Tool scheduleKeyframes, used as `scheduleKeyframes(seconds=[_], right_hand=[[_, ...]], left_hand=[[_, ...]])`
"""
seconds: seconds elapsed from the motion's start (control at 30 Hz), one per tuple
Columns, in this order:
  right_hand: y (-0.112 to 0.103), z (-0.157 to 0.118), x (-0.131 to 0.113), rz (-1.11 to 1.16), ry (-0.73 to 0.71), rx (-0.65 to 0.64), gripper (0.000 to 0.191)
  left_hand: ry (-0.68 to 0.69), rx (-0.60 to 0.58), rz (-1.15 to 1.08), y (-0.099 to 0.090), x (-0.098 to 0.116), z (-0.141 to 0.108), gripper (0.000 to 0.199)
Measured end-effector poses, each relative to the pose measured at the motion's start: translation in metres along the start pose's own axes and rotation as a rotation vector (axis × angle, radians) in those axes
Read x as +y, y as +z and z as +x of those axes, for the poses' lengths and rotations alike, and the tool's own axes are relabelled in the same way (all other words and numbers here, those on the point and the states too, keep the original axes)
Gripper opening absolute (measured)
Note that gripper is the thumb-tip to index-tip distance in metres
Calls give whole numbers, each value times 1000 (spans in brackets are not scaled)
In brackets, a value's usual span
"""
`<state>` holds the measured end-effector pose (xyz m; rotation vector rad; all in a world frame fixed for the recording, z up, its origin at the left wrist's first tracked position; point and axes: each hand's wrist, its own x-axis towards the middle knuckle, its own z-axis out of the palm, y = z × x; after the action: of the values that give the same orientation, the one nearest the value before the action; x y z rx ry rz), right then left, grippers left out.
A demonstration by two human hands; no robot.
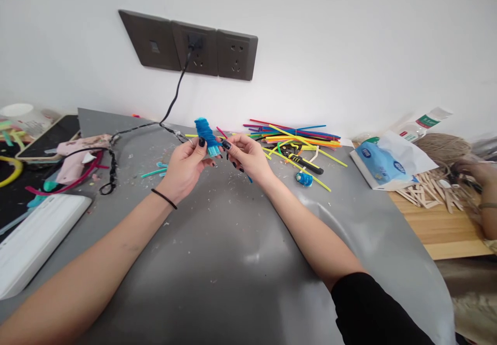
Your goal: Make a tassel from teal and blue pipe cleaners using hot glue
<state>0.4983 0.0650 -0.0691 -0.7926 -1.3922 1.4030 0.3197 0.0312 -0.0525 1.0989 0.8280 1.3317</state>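
Between my hands, above the grey mat (217, 262), is a blue bundle of pipe cleaners (205, 131), wrapped round with darker blue and showing lighter blue ends at the bottom. My left hand (186, 168) grips its lower part between thumb and fingers. My right hand (248, 156) pinches a blue pipe cleaner at the bundle's right side; a short blue end hangs below those fingers. A smaller blue wrapped piece (304, 179) lies on the mat to the right, near black-and-yellow pliers (306, 163).
Loose coloured pipe cleaners (298, 132) lie along the wall. At left are a pink glue gun (73, 166), a black cord (176, 94) and a white box-like object (39, 241). A tissue pack (382, 163), wooden sticks (430, 192) and another person's hand (476, 171) are at right.
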Motion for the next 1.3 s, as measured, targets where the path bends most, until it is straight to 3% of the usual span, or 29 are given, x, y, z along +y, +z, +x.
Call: scheduleKeyframes(seconds=[0.17,0.4,0.63,0.77,1.07,1.3], right_hand=[[1,-1,0,-11,18,-7,68],[2,-1,-1,16,15,-4,69],[1,-1,-1,54,50,-9,67],[1,-3,-4,94,87,-62,64],[2,-6,-10,230,170,-260,58],[3,-8,-14,242,238,-269,45]], left_hand=[[-9,-1,-42,-3,-6,2,41],[18,13,-29,-6,-12,4,53],[67,16,26,-5,-11,5,45],[78,-8,0,0,-8,5,42],[-41,-130,-107,-2,-7,1,40],[-49,-118,-85,-3,-9,2,34]])
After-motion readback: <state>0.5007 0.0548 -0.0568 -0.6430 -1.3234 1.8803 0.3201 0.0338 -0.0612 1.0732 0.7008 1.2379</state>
